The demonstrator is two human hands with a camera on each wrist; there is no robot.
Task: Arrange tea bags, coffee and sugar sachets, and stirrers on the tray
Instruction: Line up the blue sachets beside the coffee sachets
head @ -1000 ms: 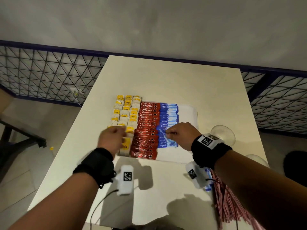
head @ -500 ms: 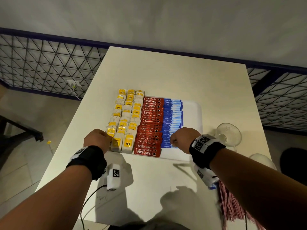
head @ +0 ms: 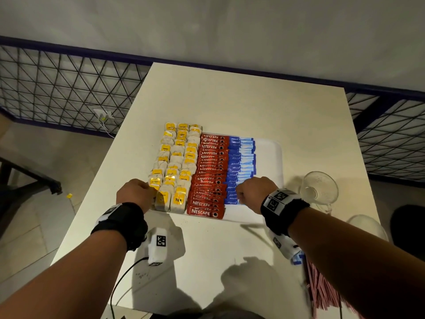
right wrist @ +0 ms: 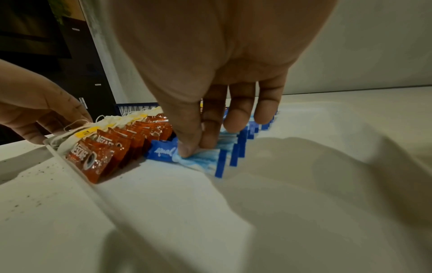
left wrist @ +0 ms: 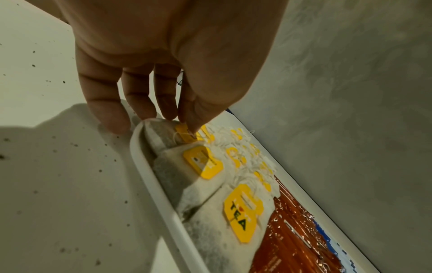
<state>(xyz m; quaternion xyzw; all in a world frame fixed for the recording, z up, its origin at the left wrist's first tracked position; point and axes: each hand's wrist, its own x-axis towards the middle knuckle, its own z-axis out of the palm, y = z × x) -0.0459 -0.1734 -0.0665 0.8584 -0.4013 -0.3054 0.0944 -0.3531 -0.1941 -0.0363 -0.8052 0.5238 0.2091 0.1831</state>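
A white tray [head: 269, 157] in the table's middle holds three rows of tea bags [head: 177, 157] with yellow tags, a row of red coffee sachets [head: 209, 176] and a row of blue sugar sachets [head: 241, 157]. My left hand [head: 153, 192] is at the tray's near-left corner. In the left wrist view its thumb and forefinger [left wrist: 184, 127] pinch the yellow tag of the corner tea bag [left wrist: 163, 133]. My right hand [head: 238, 195] pinches the nearest sugar sachet [right wrist: 163, 152] between thumb and forefinger [right wrist: 196, 147]. Pink stirrers [head: 322, 288] lie at the table's near-right, under my right forearm.
A clear glass [head: 319, 189] stands right of the tray, and a second glass [head: 365, 226] sits nearer the table's right edge. Loose blue sachets [head: 299, 259] lie beside the stirrers. The tray's right strip is bare. A metal mesh railing [head: 57, 88] runs behind the table.
Both hands have slid back along their rows to the tray's near end. The left went from the middle tea bags to the near-left corner. The right went down the sugar row.
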